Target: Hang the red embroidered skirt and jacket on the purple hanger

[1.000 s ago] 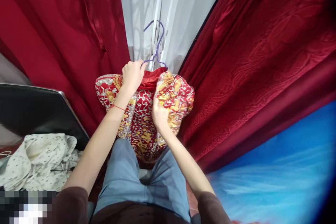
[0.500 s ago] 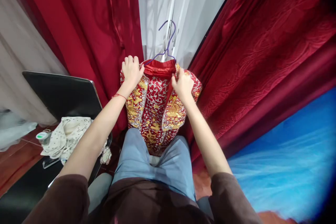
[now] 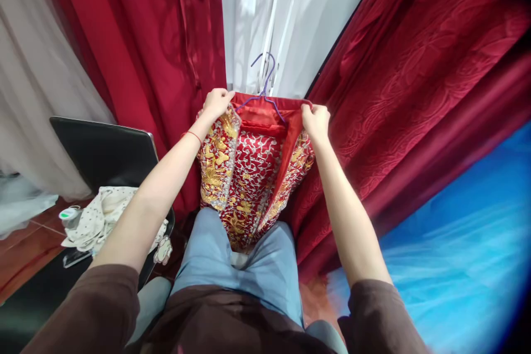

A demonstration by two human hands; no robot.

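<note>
A red garment embroidered in gold and silver point(image 3: 249, 171) hangs in front of me on a purple wire hanger point(image 3: 263, 86). My left hand point(image 3: 216, 104) is closed on the garment's left shoulder edge. My right hand point(image 3: 315, 120) is closed on its right front edge and holds it pulled outward, so the plain red lining shows. The hanger's hook rises between my hands, in front of white fabric. My legs in blue jeans are below the garment.
Deep red curtains point(image 3: 410, 99) hang on both sides, with white curtain point(image 3: 286, 16) between them. A black chair point(image 3: 103, 149) at the left holds a white dotted cloth point(image 3: 99, 221) and a small white and green object point(image 3: 68, 214). Blue fabric point(image 3: 456, 254) lies at the lower right.
My right hand rose from the garment's front to its right shoulder and pulled that side open. My left hand moved from the hanger's neck to the left shoulder. The view shifted left.
</note>
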